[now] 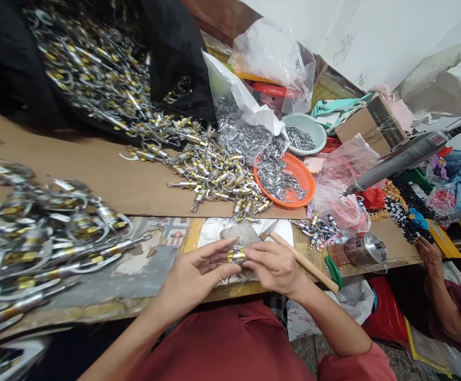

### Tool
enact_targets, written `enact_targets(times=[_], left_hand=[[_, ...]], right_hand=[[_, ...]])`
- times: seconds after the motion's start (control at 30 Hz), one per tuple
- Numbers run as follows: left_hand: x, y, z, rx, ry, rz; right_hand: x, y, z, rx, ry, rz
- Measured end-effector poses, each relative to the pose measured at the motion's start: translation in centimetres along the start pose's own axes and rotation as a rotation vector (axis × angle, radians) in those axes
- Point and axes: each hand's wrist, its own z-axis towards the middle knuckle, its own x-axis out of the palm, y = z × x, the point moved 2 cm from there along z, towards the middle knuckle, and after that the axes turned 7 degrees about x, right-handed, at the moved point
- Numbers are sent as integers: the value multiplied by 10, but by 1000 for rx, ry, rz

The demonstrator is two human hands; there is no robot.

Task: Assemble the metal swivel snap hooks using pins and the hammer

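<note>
Between my two hands is a small silver metal cylinder with yellow bands [236, 254], just over the table's near edge. My left hand [199, 272] has its thumb and fingers around the left end. On the right end, the fingertips of my right hand [274, 264] pinch it. Right behind the hands lies a flat metal block [240, 233] on a white sheet [210, 233]. A hammer [305, 262] with a wooden handle rests beside my right hand, its head near the block.
Similar silver-yellow pieces lie in a heap [214, 169] beyond, spilling from a black bag [183, 42], and at left [36, 227]. An orange dish [305, 177] and a pale bowl [320, 137] hold small metal parts. A metal mug [367, 248], grey power tool [400, 159] and another person's hand [431, 256] are rightward.
</note>
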Motion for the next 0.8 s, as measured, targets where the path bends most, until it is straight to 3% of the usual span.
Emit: enact_targets(times=[0.1,0.17,0.23,0.3,0.33,0.47,0.67,0.8], left_hand=[[1,9,-3,-40,-14,-40],[1,12,-3,-38,7,-40],[1,13,-2,-42,55,-55],[1,12,0,-48,116,-84],[1,11,0,-50,144,-96],[-1,9,2,-61,213,-81],[-4,16,3,-103,223,-149],[-6,19,5,-104,195,-253]], right_hand=[[-2,-1,1,75,87,49],[-9,-14,11,124,168,6],[-22,-42,28,268,209,-153],[-38,-82,48,557,253,-500],[-44,-100,58,627,256,-567],[-50,-147,82,722,387,-638],[-42,-160,90,745,406,-639],[-47,-145,90,716,326,-530]])
